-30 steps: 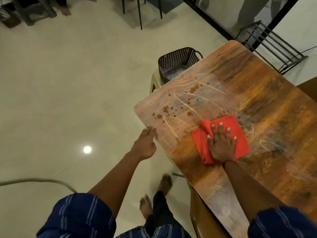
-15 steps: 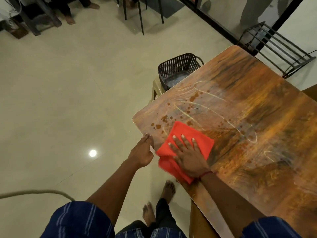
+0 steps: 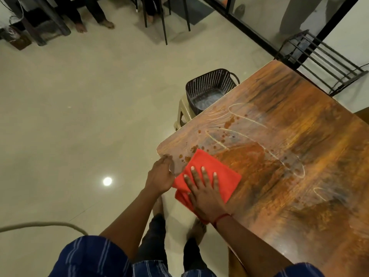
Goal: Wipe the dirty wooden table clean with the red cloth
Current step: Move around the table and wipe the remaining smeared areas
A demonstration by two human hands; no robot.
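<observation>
step: wiping near corner | right hand (image 3: 205, 194) flat, fingers spread, pressing red cloth (image 3: 209, 172) on surface (image 3: 299, 156) edge | left hand (image 3: 159, 177) loosely curled at surface rim, gripping nothing | advice: keep even pressure, sweep toward brown spots (image 3: 193, 149) and pale streaks (image 3: 247, 116) beyond cloth

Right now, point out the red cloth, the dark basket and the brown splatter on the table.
red cloth (image 3: 219, 170): head view, bare upper part beyond the fingers.
dark basket (image 3: 207, 80): head view, perforated far wall.
brown splatter (image 3: 229, 121): head view, largest blotch.

Right hand (image 3: 205, 194) flat on red cloth (image 3: 217, 172) at desk (image 3: 299, 156) edge, left hand (image 3: 159, 177) just beside, brown spots (image 3: 228, 121) beyond
</observation>
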